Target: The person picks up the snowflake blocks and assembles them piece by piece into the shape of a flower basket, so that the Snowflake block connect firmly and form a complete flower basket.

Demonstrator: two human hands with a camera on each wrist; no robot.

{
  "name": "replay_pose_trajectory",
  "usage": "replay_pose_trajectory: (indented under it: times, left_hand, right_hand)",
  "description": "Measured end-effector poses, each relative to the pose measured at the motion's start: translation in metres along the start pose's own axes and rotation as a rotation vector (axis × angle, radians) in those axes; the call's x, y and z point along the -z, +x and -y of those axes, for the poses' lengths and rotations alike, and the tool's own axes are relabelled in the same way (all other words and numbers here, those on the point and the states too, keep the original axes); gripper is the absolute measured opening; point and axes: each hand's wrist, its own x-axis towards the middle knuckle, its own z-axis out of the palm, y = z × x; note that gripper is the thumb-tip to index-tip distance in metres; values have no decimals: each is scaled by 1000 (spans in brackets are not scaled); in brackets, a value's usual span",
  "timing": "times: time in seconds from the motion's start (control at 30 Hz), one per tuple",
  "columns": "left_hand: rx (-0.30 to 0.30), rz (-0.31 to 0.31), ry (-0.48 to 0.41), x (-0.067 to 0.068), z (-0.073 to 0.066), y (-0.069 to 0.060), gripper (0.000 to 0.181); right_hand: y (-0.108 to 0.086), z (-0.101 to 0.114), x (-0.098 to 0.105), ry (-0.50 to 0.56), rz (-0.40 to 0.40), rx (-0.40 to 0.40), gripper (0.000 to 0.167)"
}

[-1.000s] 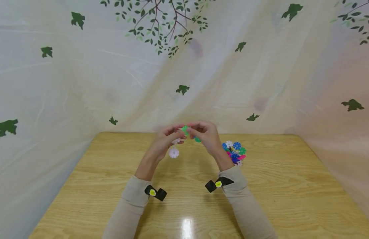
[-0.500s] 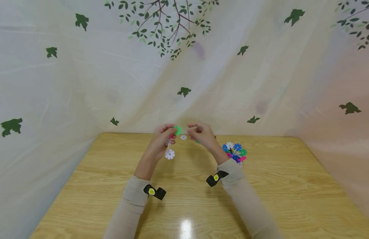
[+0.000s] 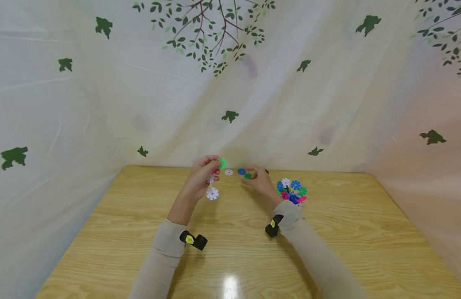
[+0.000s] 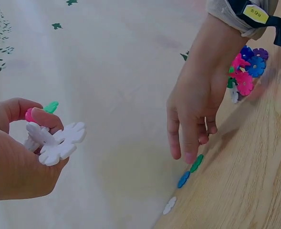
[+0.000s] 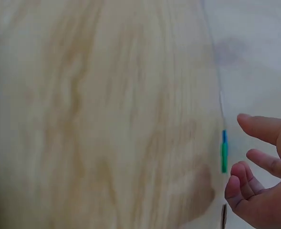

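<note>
My left hand (image 3: 198, 178) pinches a joined string of flower-shaped plastic discs. A green disc (image 3: 222, 163) stands at its top, a pink disc (image 4: 29, 114) shows by the fingers, and a white disc (image 3: 212, 193) hangs below. The palm and fingers hide part of the string. My right hand (image 3: 261, 182) hovers with fingers apart and holds nothing. Just under its fingertips a loose green disc (image 4: 196, 163) lies on the table, close beside a blue disc (image 3: 241, 171). A white disc (image 3: 228, 172) lies further left, between the two hands.
A heap of joined flower discs (image 3: 292, 193) in blue, pink, white and green sits right of my right hand. A dark brown piece (image 5: 223, 216) lies near the wooden table's (image 3: 230, 241) back edge. A printed cloth (image 3: 178, 108) hangs behind.
My hands have moved apart. The right hand has left the green disc with the left hand, then lowered towards the loose discs. The string has shifted slightly left with my left hand.
</note>
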Motion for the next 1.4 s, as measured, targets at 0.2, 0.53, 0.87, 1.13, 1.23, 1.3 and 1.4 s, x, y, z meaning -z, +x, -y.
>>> replay_pose_trajectory:
  times: [0.2,0.53,0.87,1.13,1.23,1.3,1.4]
  left_hand:
    - [19,0,3,0,2,-1,5]
    - [29,-13,-2,-1,5,-1,6]
    - [38,-19,-3,0,7,-2,5]
    - [46,-2,7,2,9,-2,5]
    - [28,8,4,1,10,-4,6]
    - [13,21,-1,0,10,-6,6]
    - [4,32,1,-2,11,-7,7]
  right_hand:
    - [11,-18,6,-41,81,-17,59]
    - [24,-30,15,-55,127,-39,52]
    - [21,-29,16,-39,161,24,33]
    - [11,-18,16,52,292,51,34]
    - [10,-15,16,88,308,34,32]
    - [9,-11,17,103,314,15,29]
    - [7,-4,18,129,307,4,25]
